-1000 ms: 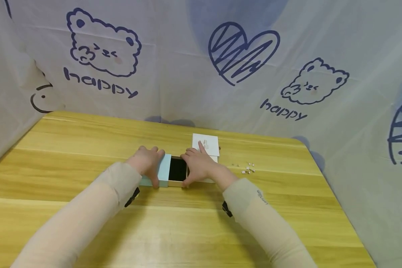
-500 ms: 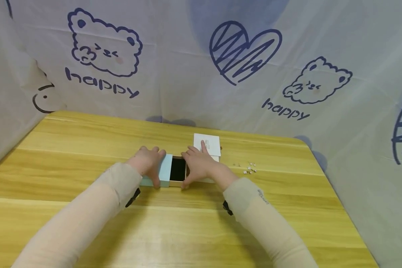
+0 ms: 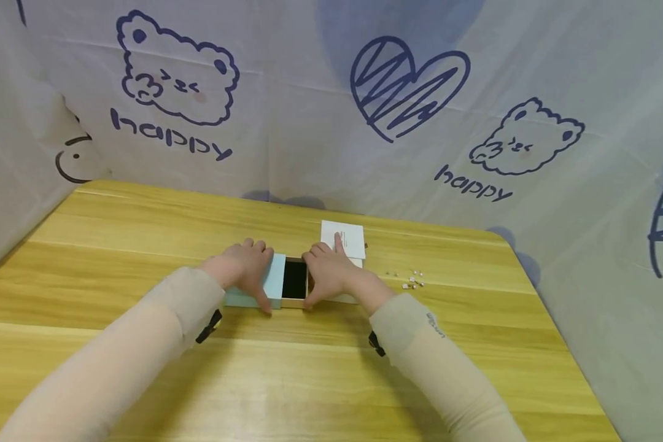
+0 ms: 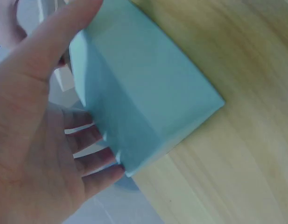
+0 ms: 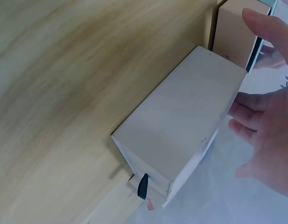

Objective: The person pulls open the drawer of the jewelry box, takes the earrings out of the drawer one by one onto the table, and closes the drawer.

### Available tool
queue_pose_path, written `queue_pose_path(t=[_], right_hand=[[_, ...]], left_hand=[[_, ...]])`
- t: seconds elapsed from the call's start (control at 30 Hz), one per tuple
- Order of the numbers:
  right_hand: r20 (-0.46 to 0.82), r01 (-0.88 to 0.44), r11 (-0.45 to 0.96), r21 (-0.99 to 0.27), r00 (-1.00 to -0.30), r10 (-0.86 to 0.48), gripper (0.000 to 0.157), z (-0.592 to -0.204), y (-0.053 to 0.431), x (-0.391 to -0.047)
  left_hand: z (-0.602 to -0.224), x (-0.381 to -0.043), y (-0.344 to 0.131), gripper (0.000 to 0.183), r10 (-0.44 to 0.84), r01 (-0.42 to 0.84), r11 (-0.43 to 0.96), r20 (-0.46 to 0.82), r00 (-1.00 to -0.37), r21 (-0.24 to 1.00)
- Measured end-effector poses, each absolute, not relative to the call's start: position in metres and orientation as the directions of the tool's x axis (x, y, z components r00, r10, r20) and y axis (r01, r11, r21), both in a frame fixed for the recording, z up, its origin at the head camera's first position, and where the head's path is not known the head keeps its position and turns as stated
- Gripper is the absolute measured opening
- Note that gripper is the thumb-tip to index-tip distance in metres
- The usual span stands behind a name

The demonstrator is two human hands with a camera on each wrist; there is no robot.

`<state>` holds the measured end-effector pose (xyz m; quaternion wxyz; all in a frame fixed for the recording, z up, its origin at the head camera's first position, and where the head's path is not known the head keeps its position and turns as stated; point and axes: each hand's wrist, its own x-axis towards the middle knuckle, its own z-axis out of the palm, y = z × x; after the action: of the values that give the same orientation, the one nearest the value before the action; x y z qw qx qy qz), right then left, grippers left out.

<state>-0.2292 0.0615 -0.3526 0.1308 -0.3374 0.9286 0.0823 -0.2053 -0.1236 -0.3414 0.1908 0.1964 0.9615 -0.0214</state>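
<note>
In the head view my left hand (image 3: 245, 270) holds a light blue box sleeve (image 3: 275, 276) across its width, thumb at the near side and fingers at the far side. From the sleeve's right end sticks out a tan box drawer (image 3: 293, 302) with a black inside. My right hand (image 3: 331, 270) grips the drawer's right end between thumb and fingers. Under and behind that hand stand white boxes, one with a printed top (image 3: 344, 236). The right wrist view shows a white box (image 5: 181, 116) with a dark ribbon tab (image 5: 143, 186), just beside the tan drawer (image 5: 232, 39).
Several small shiny pieces, like earrings (image 3: 413, 281), lie scattered right of the white boxes. Everything stands on a wooden table (image 3: 287, 380). A white cloth (image 3: 309, 141) with blue drawings hangs behind it.
The left thumb has slid right along the sleeve's near side, and the left forearm has shifted left. Slightly less of the drawer shows. The right hand keeps its grip.
</note>
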Motion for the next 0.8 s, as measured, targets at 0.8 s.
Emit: queue_pose_path(t=[0.8], right_hand=[[-0.306, -0.632, 0.774, -0.043, -0.729, -0.612, 0.07, -0.355, 0.054, -0.232]], left_hand=[[-0.335, -0.209, -0.124, 0.1, 0.391, 0.381, 0.918, -0.396, -0.831, 0.108]])
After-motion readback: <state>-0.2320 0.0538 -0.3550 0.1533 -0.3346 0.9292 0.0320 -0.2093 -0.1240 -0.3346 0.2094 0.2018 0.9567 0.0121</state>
